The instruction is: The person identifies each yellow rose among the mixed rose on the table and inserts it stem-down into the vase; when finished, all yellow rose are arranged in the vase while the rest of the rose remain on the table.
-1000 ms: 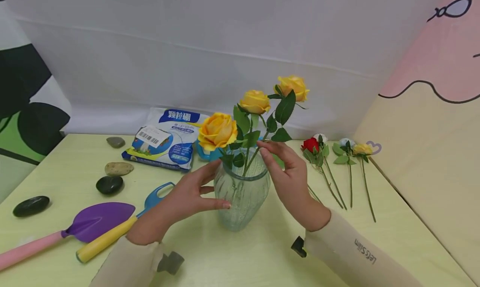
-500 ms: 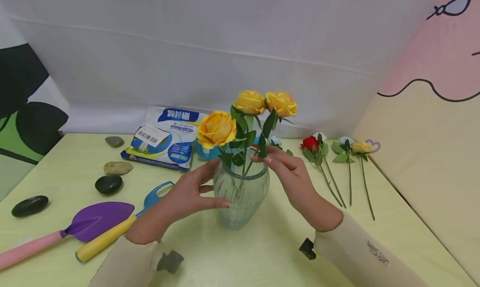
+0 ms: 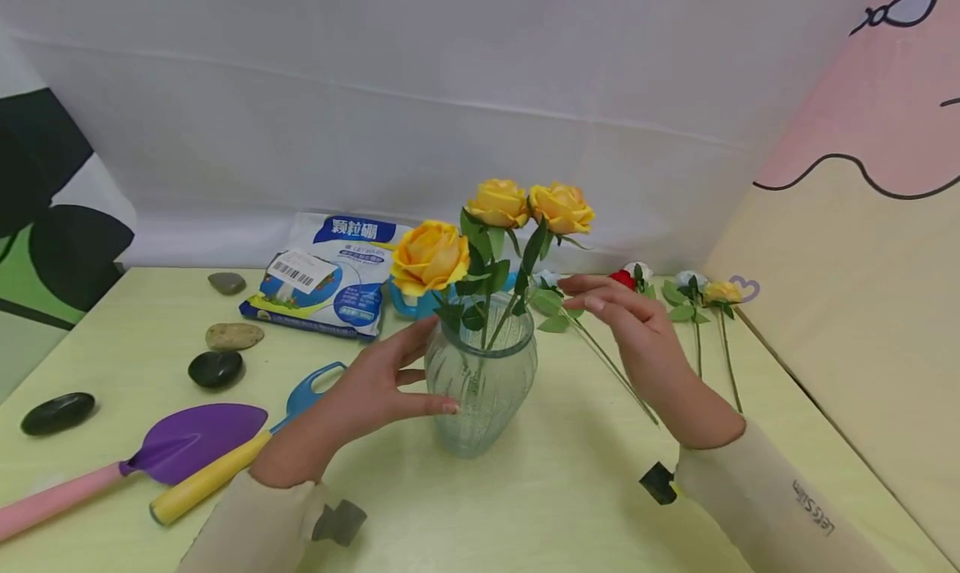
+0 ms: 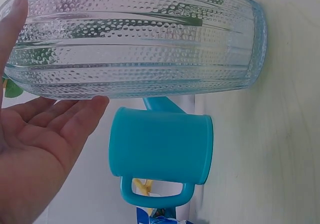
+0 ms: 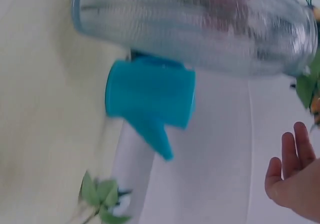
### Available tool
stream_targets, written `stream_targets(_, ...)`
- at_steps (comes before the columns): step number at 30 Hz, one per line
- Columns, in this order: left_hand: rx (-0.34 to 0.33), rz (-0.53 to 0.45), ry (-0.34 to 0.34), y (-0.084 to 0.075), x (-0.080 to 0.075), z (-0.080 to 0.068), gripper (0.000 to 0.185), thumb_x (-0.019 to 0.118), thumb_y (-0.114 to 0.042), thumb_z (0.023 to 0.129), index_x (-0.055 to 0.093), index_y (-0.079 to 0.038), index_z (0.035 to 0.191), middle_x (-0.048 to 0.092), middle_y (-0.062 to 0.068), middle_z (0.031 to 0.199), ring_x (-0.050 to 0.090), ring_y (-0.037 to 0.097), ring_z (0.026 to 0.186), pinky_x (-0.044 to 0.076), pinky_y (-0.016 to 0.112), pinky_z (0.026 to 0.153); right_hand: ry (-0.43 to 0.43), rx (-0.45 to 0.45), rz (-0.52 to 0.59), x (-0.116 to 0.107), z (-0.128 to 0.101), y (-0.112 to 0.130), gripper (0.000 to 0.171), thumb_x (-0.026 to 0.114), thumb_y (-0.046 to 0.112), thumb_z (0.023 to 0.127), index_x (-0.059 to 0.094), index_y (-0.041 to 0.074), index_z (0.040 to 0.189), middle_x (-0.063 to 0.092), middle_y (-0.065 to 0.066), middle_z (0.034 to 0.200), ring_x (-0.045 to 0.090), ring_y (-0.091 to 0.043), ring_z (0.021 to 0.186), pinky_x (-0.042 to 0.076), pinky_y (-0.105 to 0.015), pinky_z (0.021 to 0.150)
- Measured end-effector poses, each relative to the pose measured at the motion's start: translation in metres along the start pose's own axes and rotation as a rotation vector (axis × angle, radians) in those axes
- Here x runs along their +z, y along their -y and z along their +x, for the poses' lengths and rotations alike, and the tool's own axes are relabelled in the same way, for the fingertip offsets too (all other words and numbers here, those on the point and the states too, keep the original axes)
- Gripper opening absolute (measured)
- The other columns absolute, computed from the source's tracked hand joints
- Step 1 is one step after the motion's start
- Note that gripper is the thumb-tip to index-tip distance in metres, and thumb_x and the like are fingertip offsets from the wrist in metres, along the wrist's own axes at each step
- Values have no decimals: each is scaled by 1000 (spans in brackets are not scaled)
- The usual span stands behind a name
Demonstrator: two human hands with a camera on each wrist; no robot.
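Table point(image 3: 525, 515): pale yellow-green top, bearing all items below.

Glass vase point(image 3: 482, 386): ribbed, clear, bluish; stands upright at the middle of the table. Landmark for all entries.

Fertiliser bag point(image 3: 326, 277): blue and white, lying flat behind and left of the vase.

Trowel point(image 3: 176, 444): purple blade, pink handle, left of the vase; a yellow-handled tool point(image 3: 206, 479) lies just beside it.

Watering can point(image 4: 160, 151): teal, directly behind the vase.

Left hand point(image 3: 375, 390): fingers straight and spread, fingertips touching the vase's left wall; nothing gripped.

Right hand point(image 3: 645, 340): right of the vase, clear of the rim, fingers extended and loose, holding nothing.

Yellow roses point(image 3: 495, 223): three, stems standing in the vase.

Loose flowers point(image 3: 693, 302): red, white and yellow, lying flat on the table, right of the vase, beyond the right hand.

Stones point(image 3: 217, 368): four, far left of the vase.
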State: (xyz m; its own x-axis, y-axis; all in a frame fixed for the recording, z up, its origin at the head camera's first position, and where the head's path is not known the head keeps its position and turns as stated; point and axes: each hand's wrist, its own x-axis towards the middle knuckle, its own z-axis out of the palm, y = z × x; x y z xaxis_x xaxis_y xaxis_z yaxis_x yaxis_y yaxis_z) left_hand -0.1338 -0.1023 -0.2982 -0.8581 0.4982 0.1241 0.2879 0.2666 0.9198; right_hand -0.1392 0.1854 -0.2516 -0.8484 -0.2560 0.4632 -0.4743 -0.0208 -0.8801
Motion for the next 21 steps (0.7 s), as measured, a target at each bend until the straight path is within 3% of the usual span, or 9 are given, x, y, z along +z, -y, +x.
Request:
stream_targets(5,-10,-13,5,0,0,1,94,77,-22,77,17,0,146,19,17,150,28,34,133,42,42,95,-150,46,97,-41,1,-9,29,45,6,97,73,6,87,68,-3,99,54,-20,105,42,-27,89)
stream_targets(8,-10,-12,5,0,1,1,94,77,-22,76,17,0,146,20,16,150,27,33,133,42,42,95,-160,93,132,-75,0,-19,28,45,9,98,71,3,90,69,-3,96,59,-16,100,44,-25,87)
stream_targets(14,-29,-15,8,0,2,1,94,77,-22,76,17,-1,146,20,16,150,27,33,134,42,44,95,-117,257,55,-139,-8,-39,25,45,13,98,68,2,97,70,-2,94,66,-14,88,49,-20,83)
stream_targets(21,-41,-10,2,-1,3,1,94,77,-21,76,18,-2,146,21,15,150,27,33,134,42,45,95,-297,483,5,-188,-19,-61,22,51,22,96,70,14,89,69,6,84,65,-7,78,49,-15,71)
